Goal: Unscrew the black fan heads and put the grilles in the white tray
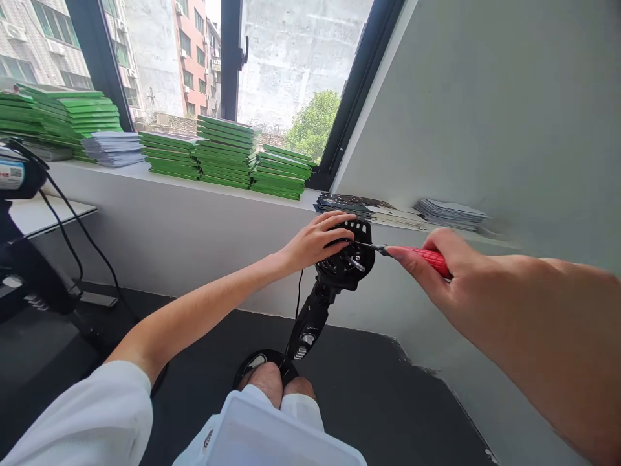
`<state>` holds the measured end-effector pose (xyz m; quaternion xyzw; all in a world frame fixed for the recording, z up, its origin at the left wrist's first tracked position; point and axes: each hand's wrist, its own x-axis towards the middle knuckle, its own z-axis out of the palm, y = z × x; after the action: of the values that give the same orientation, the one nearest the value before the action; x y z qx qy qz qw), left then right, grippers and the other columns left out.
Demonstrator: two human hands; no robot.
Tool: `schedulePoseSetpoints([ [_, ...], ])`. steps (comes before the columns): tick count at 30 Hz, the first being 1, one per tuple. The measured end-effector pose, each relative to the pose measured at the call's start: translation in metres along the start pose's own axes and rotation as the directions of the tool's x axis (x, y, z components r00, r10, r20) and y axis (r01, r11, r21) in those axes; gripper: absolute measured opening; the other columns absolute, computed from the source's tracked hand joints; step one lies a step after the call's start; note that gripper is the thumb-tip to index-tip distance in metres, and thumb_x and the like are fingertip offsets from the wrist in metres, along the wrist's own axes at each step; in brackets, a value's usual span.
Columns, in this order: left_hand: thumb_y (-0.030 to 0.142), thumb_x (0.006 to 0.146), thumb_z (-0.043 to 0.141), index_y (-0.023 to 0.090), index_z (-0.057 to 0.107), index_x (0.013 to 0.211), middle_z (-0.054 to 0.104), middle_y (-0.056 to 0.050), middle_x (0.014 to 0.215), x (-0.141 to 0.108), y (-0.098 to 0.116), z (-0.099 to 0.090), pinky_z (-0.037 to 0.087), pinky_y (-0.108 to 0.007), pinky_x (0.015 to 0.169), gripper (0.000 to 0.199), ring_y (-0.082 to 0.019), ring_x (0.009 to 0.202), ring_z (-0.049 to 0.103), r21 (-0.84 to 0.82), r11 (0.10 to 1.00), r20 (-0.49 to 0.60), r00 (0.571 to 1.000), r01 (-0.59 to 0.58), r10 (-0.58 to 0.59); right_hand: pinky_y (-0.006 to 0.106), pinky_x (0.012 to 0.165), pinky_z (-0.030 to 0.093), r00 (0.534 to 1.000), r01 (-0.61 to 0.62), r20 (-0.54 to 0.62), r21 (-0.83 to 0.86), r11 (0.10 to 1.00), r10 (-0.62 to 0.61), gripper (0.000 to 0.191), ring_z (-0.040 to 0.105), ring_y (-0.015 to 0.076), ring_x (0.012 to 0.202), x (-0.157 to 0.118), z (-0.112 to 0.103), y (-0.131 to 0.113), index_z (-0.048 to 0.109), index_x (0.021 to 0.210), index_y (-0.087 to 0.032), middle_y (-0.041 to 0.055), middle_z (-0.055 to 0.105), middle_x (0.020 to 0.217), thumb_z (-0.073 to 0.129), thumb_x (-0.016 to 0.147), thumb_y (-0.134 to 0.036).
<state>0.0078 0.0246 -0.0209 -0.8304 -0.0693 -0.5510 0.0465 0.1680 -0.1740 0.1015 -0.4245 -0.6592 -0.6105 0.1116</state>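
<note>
A black pedestal fan (309,323), with no blades or grille on it, stands in front of me on its round base (245,366). Its motor housing (365,264) faces me, and a metal shaft (356,263) sticks out of the middle. My left hand (326,238) grips the upper left of the housing, fingers bent over its rim. In my right hand (446,262) is a screwdriver with a red handle (429,259). The screwdriver's thin blade reaches left to the upper housing near my left fingertips; the exact spot its tip touches is hidden.
A whitish plastic tray (286,433) rests at my lap. Stacks of green-edged booklets (226,155) and paper piles (451,213) line the window ledge (121,188). At left are a black machine (24,178) and hanging cables (92,239). The wall (485,129) rises close on the right.
</note>
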Motion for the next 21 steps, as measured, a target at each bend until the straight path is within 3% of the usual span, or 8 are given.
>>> schedulePoseSetpoints([
  [5,0.034,0.106,0.047,0.021,0.064,0.113,0.062,-0.015,0.144,-0.0021,0.0003,0.0013,0.048,-0.052,0.116,0.023,-0.026,0.14,0.052,-0.033,0.999,0.012,0.999,0.042,-0.042,0.02,0.041,0.018,0.998,-0.039,0.058,0.188,0.981,0.028,0.053,0.04,0.0121,0.031,-0.0001,0.0026,0.001,0.055,0.102,-0.018,-0.0081,0.04,0.042,0.017,0.109,-0.054],
  [8,0.034,0.106,0.046,0.022,0.067,0.107,0.063,-0.014,0.142,-0.0023,-0.0003,0.0031,0.049,-0.052,0.115,0.024,-0.027,0.139,0.053,-0.014,1.0,-0.009,1.0,0.023,-0.023,0.023,0.043,0.011,0.998,-0.041,0.053,0.015,0.999,0.041,0.056,0.031,0.0129,0.031,-0.0024,0.0031,-0.0001,0.054,0.08,-0.02,-0.0072,0.026,0.037,0.019,0.109,-0.053],
  [13,0.034,0.105,0.049,0.02,0.065,0.112,0.063,-0.016,0.143,-0.0023,0.0021,0.0011,0.049,-0.051,0.116,0.022,-0.026,0.14,0.053,-0.043,0.998,-0.005,0.999,0.053,-0.054,0.02,0.044,0.017,0.987,-0.085,0.148,0.202,0.976,0.056,0.052,0.038,0.0124,0.034,-0.004,0.0017,-0.0008,0.057,0.1,-0.02,-0.007,0.04,0.043,0.019,0.107,-0.055],
  [17,0.035,0.106,0.046,0.021,0.066,0.107,0.062,-0.015,0.145,-0.0016,0.003,-0.001,0.047,-0.053,0.116,0.024,-0.027,0.141,0.052,-0.044,0.997,0.025,0.997,0.068,-0.066,0.022,0.044,0.011,0.992,-0.085,0.096,0.047,0.995,0.08,0.055,0.031,0.0129,0.032,-0.0036,0.001,0.0015,0.052,0.077,-0.021,-0.0066,0.025,0.038,0.024,0.106,-0.057],
  [21,0.033,0.106,0.046,0.022,0.067,0.109,0.061,-0.015,0.146,-0.0017,0.0018,0.0006,0.046,-0.054,0.118,0.024,-0.026,0.142,0.051,-0.042,0.997,0.044,0.997,0.066,-0.064,0.021,0.044,0.021,0.985,-0.103,0.163,0.269,0.958,0.06,0.049,0.043,0.0144,0.034,-0.002,-0.0002,0.0009,0.057,0.103,-0.02,-0.0067,0.043,0.043,0.025,0.105,-0.057],
])
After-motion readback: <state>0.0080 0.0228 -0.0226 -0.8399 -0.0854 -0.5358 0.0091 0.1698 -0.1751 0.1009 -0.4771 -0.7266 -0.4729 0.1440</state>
